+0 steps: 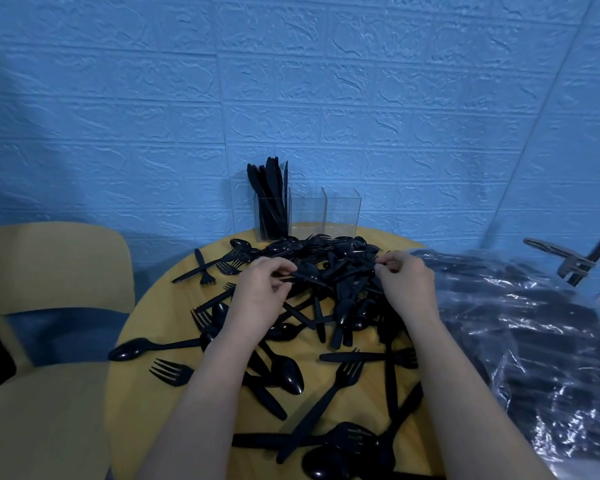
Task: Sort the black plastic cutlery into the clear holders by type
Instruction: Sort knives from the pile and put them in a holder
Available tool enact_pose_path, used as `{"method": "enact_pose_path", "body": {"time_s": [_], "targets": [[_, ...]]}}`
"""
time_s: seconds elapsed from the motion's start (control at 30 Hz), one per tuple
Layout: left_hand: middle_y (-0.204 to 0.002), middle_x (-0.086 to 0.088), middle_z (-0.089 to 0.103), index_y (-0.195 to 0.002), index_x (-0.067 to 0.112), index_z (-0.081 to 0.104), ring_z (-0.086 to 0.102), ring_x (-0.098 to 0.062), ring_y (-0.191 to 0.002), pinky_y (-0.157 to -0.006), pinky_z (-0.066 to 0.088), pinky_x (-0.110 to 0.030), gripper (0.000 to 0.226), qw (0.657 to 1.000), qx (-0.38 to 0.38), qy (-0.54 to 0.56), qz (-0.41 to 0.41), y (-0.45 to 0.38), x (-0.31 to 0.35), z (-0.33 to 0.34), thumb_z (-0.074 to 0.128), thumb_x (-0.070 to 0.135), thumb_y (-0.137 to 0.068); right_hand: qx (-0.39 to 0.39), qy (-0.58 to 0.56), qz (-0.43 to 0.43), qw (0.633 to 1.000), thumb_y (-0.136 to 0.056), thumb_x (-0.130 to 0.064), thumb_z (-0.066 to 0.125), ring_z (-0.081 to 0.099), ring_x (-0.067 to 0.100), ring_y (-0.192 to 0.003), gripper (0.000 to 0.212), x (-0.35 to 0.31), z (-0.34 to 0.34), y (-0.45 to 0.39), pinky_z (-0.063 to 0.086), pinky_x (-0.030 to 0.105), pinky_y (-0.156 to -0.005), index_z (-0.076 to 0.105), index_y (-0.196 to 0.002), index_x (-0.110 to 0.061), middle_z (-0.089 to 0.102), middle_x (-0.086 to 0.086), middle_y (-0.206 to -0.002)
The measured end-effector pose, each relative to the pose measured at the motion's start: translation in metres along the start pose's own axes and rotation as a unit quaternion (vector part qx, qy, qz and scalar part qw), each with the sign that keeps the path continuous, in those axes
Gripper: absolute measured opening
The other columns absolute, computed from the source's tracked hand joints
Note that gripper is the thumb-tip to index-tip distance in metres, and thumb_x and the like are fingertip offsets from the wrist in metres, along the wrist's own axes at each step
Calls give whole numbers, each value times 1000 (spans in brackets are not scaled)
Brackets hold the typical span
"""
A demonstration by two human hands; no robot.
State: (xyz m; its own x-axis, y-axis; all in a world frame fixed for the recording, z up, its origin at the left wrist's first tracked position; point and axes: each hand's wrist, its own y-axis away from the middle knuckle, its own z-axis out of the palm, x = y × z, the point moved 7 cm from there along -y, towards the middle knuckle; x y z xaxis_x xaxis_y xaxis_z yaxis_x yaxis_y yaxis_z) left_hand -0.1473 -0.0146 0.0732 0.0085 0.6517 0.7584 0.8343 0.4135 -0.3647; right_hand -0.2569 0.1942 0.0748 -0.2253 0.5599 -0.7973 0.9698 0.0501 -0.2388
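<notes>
A heap of black plastic cutlery (333,289), forks, spoons and knives mixed, covers the round wooden table (146,382). Three clear square holders stand at the table's far edge: the left holder (272,218) is full of upright knives, the middle holder (307,216) and the right holder (342,211) look empty. My left hand (260,292) reaches into the heap's left side, its fingers curled around black pieces. My right hand (407,282) is at the heap's right side, thumb and fingers pinching a piece. Which type each hand holds is hard to tell.
A crinkled clear plastic bag (534,341) with more black cutlery lies on the right. Two yellow chairs (49,265) stand left of the table. A metal fitting (568,258) sticks out at far right. A blue brick-pattern wall rises behind.
</notes>
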Motion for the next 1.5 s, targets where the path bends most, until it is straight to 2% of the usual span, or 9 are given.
{"method": "enact_pose_path", "body": {"time_s": [0.13, 0.23, 0.33, 0.4, 0.5, 0.7, 0.87, 1.07, 1.5], "targets": [[-95, 11, 60, -92, 27, 65, 62, 2, -73, -65, 47, -6, 28, 997, -4, 59, -41, 0, -5, -7, 66, 0, -85, -13, 17, -3, 1000, -93, -16, 53, 50, 6, -75, 20, -3, 2, 1, 31, 6, -49, 68, -106, -15, 63, -4, -90], [-91, 10, 64, -85, 32, 64, 63, -2, -73, -69, 49, -12, 32, 995, -7, 89, -54, 0, -9, -13, 68, 0, -82, -24, 113, -33, 993, -91, -23, 57, 56, 14, -85, 17, -9, 4, 6, 46, 24, -67, 69, -103, -20, 67, -4, -98], [-87, 10, 64, -84, 31, 65, 62, 1, -67, -65, 50, -10, 31, 993, -16, 98, -61, 1, -10, -14, 68, -1, -82, -7, 210, -222, 952, -87, -32, 66, 50, 22, -109, 27, -39, 13, 19, 40, 35, -93, 68, -111, -22, 61, 0, -114], [-86, 9, 65, -84, 29, 66, 62, 1, -68, -65, 50, -9, 30, 993, -25, 100, -62, 2, -8, -13, 68, -1, -82, -83, 202, -345, 913, -85, -29, 68, 47, 20, -112, 36, -60, 39, 37, 38, 37, -98, 64, -120, -22, 57, 0, -117], [-86, 8, 65, -85, 26, 67, 63, -1, -74, -70, 51, -11, 28, 992, -40, 99, -60, 3, -7, -10, 67, -2, -82, -119, 213, -457, 855, -75, -20, 76, 56, 24, -95, 34, -79, 72, 62, 48, 41, -80, 69, -109, -16, 61, 2, -101], [-83, 11, 65, -94, 23, 66, 62, 4, -68, -63, 47, -9, 9, 994, -42, 86, -53, 3, -5, -14, 65, 16, -88, -86, 184, -497, 844, -70, -5, 71, 61, 28, -74, 17, -84, 77, 64, 54, 39, -64, 71, -88, -6, 64, 6, -81], [-83, 6, 66, -91, 22, 64, 61, -5, -75, -60, 43, -11, 11, 996, -63, -34, -48, 6, -9, -13, 54, 22, -96, -84, 72, -406, 907, -90, -14, 62, 59, 12, -97, 20, -80, 49, 51, 46, 23, -88, 72, -107, -15, 66, -3, -103], [-103, 4, 65, -101, 26, 70, 59, -14, -95, -81, 51, -29, 15, 963, -148, -220, -38, 11, -16, 0, 61, 31, -91, -74, -147, -217, 962, -90, -18, 63, 60, -3, -86, 11, -67, 15, 33, 46, 13, -75, 71, -95, -25, 66, -18, -90], [-107, 2, 65, -105, 20, 67, 60, -17, -99, -88, 49, -34, 21, 910, -209, -356, -22, 8, -8, 23, 59, 33, -91, 41, -310, -48, 949, -93, -17, 59, 56, 3, -60, 16, -33, -10, 13, 46, 17, -63, 63, -80, -25, 62, -4, -70]]}}
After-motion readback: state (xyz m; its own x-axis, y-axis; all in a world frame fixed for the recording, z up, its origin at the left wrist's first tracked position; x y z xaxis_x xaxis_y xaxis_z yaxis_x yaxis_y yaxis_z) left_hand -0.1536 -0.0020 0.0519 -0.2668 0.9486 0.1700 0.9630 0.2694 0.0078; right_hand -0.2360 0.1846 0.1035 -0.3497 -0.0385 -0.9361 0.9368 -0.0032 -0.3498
